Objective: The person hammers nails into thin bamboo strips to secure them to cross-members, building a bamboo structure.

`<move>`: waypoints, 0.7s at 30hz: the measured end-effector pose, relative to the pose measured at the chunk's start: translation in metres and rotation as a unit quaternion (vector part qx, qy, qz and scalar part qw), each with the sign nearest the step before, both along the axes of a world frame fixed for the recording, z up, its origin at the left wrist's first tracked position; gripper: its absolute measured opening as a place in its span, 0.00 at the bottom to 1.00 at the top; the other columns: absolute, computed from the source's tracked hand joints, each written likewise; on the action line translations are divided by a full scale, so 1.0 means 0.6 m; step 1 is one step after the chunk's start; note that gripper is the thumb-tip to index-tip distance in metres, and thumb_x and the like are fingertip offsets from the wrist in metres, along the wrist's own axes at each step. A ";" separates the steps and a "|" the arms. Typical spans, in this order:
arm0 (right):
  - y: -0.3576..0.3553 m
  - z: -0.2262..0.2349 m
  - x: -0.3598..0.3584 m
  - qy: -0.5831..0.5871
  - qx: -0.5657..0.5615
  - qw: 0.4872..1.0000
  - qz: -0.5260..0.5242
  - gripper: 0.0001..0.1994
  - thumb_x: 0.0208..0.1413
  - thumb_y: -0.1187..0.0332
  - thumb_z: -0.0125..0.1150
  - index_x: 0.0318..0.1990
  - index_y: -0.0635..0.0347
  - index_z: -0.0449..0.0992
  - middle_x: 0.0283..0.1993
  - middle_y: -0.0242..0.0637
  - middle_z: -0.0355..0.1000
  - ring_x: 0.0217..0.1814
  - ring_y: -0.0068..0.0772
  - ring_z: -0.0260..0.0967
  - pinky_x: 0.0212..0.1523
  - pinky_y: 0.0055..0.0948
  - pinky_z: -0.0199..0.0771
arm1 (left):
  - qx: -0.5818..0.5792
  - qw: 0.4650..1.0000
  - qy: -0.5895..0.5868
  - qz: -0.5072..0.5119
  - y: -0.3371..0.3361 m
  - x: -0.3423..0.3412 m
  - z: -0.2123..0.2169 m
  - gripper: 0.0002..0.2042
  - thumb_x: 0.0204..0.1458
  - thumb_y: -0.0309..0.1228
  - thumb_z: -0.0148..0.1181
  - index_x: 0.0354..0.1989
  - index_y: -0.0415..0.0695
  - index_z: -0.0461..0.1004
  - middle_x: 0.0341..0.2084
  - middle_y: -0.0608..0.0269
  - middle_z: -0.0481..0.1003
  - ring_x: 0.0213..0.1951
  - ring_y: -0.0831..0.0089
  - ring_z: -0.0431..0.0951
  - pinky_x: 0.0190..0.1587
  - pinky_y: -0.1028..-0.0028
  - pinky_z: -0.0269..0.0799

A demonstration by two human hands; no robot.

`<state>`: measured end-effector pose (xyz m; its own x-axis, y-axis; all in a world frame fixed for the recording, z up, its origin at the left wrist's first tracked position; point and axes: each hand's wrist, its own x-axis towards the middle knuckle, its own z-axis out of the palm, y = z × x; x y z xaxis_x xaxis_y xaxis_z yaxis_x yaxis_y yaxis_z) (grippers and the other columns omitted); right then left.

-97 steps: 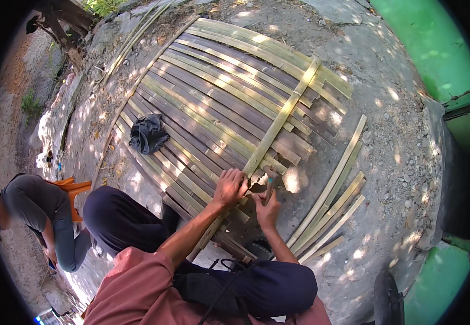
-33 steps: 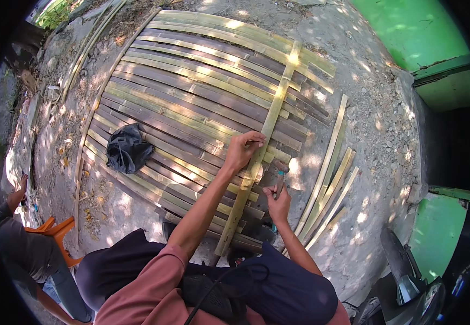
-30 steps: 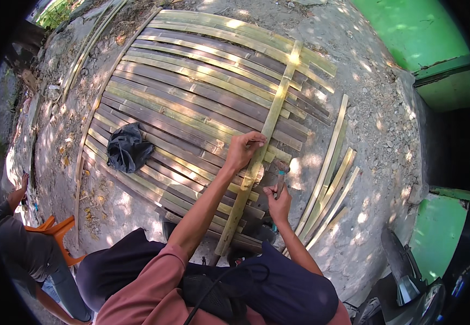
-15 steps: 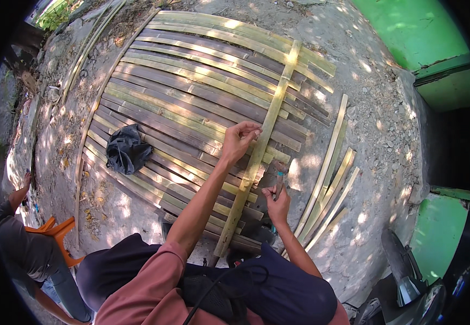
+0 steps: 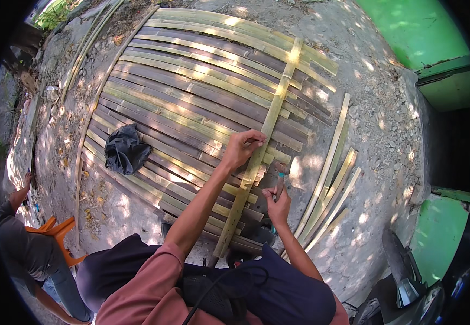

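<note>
At ten o'clock from the left hand [image 5: 240,150], the broad brown-and-green bamboo-slat panel [image 5: 191,89] could shift if knocked; past its ragged edge, gritty grey ground [image 5: 369,86] opens at two. Its flat yellow-green bamboo crosspiece [image 5: 274,111] might skew under crooked blows. The left fingers, pinched there, contents unclear to me, risk a glancing strike; the right hand [image 5: 279,205] wraps a rusty-brown, teal-banded hammer [image 5: 281,174].
</note>
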<state>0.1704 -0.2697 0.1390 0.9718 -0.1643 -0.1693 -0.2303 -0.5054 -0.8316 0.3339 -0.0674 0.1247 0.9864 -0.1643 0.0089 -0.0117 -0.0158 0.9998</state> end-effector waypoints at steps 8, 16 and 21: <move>0.001 0.003 0.000 0.005 -0.003 1.000 -0.004 0.13 0.62 0.69 0.76 0.42 0.65 0.74 0.36 0.45 0.86 0.39 0.43 0.86 0.45 0.39 0.81 | 0.093 0.987 -0.133 0.006 -0.004 0.001 0.013 0.11 0.56 0.15 0.68 0.46 0.36 0.84 0.40 0.53 0.87 0.44 0.58 0.89 0.49 0.63 0.84; 0.000 0.005 0.000 0.000 0.003 1.000 -0.001 0.13 0.63 0.69 0.75 0.42 0.66 0.75 0.36 0.45 0.86 0.39 0.46 0.86 0.44 0.40 0.82 | 0.102 0.985 -0.137 -0.006 -0.007 0.000 0.019 0.14 0.57 0.14 0.66 0.51 0.38 0.81 0.39 0.53 0.86 0.44 0.57 0.89 0.48 0.63 0.84; 0.001 0.005 0.000 -0.006 0.002 1.000 -0.003 0.13 0.63 0.69 0.75 0.42 0.66 0.75 0.36 0.45 0.86 0.39 0.45 0.86 0.44 0.40 0.82 | 0.100 0.984 -0.145 0.006 -0.010 -0.008 0.021 0.17 0.57 0.14 0.66 0.54 0.38 0.78 0.39 0.53 0.85 0.44 0.57 0.89 0.48 0.63 0.83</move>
<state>0.1702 -0.2691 0.1423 0.9727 -0.1693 -0.1588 -0.2237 -0.5011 -0.8360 0.3290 -0.0732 0.1373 0.9490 -0.1798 0.2589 -0.2947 -0.2146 0.9312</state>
